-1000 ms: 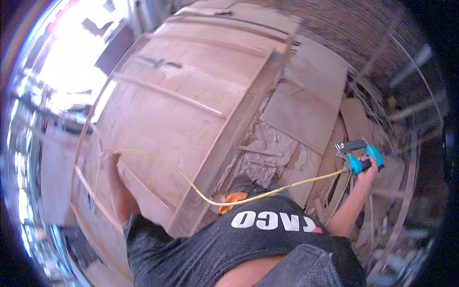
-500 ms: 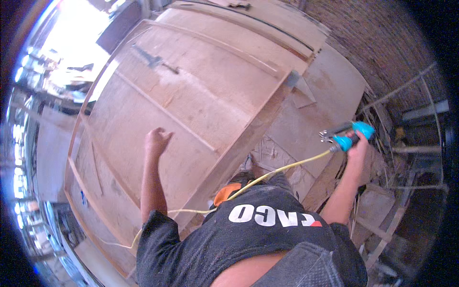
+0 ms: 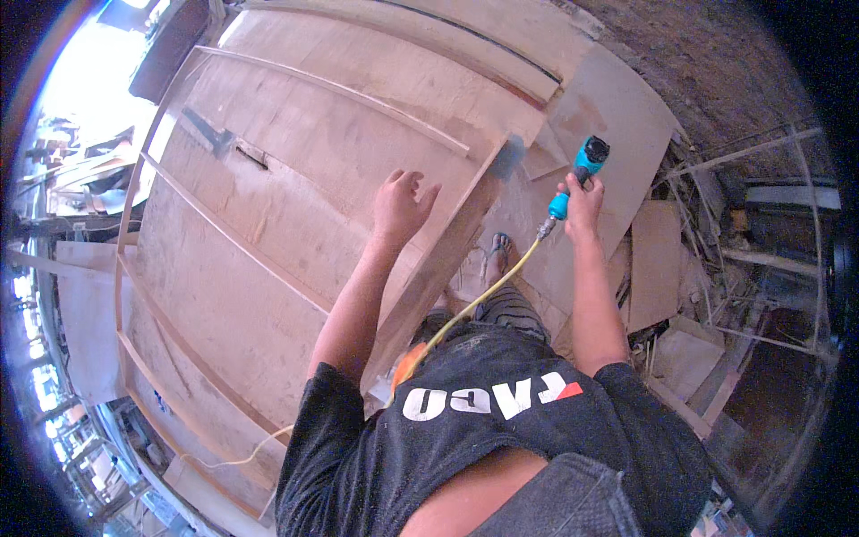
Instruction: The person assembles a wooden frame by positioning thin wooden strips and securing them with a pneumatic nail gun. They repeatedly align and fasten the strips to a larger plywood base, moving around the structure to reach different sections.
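My right hand (image 3: pixel 585 208) is closed round the handle of a teal and black air nailer (image 3: pixel 590 157), held up off the right side of the wooden panel. A yellow air hose (image 3: pixel 483 296) runs from the nailer's metal coupling down across my waist and off to the left. Over the right part of the large panel (image 3: pixel 268 192) hovers my left hand (image 3: pixel 403 210), fingers loosely curled and apart, with nothing in it. Thin wooden strips (image 3: pixel 237 231) lie along the panel. The nailer's far side is hidden.
On the panel's far left lie a grey-blue flat thing (image 3: pixel 208 134) and a dark narrow piece (image 3: pixel 251 158). Wooden sheets (image 3: pixel 617 112) cover the floor at right, near scrap wood and a thin frame (image 3: pixel 810 242). My sandalled foot (image 3: pixel 500 255) stands beside the panel's edge.
My left hand has moved right and farther out over the panel. My right hand has swung the nailer left and away from me, turning it more upright. The view has shifted.
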Motion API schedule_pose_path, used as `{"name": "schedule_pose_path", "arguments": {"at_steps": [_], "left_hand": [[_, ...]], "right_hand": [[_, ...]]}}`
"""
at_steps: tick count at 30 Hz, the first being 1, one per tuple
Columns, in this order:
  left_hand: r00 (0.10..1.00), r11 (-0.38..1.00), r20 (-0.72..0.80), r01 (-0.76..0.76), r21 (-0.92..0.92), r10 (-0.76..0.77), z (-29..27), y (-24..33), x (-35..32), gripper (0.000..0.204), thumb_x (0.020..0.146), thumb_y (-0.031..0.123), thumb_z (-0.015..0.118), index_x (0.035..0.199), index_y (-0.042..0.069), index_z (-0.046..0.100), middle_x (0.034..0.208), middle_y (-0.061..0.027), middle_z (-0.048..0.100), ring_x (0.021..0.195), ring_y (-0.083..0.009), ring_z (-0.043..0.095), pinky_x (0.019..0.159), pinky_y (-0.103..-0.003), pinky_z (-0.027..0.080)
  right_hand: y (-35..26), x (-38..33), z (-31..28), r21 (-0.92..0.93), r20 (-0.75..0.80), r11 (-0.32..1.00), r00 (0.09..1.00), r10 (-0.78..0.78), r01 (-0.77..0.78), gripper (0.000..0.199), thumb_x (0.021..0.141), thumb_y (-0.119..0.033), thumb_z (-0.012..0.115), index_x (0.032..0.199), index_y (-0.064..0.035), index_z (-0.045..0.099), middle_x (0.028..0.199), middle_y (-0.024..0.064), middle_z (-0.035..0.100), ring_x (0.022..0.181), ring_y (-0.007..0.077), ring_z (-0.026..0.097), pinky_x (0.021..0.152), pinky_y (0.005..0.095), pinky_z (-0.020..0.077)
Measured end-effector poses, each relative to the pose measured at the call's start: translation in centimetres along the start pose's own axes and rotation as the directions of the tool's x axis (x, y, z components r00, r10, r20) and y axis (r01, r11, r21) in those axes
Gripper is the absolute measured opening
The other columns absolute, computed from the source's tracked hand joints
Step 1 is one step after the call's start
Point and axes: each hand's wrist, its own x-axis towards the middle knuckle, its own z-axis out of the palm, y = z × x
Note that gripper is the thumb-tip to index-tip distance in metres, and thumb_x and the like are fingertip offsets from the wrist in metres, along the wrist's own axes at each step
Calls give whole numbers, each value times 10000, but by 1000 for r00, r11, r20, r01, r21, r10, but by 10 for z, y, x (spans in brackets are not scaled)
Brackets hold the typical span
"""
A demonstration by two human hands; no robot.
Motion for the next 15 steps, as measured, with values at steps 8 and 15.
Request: {"name": "schedule_pose_path", "arguments": {"at_steps": [8,15], "left_hand": [[951,856,80,-303,419,297,50,18,103,456,823,109,685,1274,169,651,1327,-145,549,1252,-373,512,1024,-520,387],[876,887,313,-431,169,366,91,51,165,340,892,263,662,1225,207,705,1349,-76,596,1274,-306,523,1024,-538,327]], "right_hand": [[37,58,22,-327,192,923,970,-147,204,163,967,-60,626,1130,-57,626,933,37,602,754,124,613,675,304,534],[47,50,11,-444,147,884,985,-86,143,263,869,-54,691,1128,-98,701,929,83,663,855,218,635,796,356,511]]}}
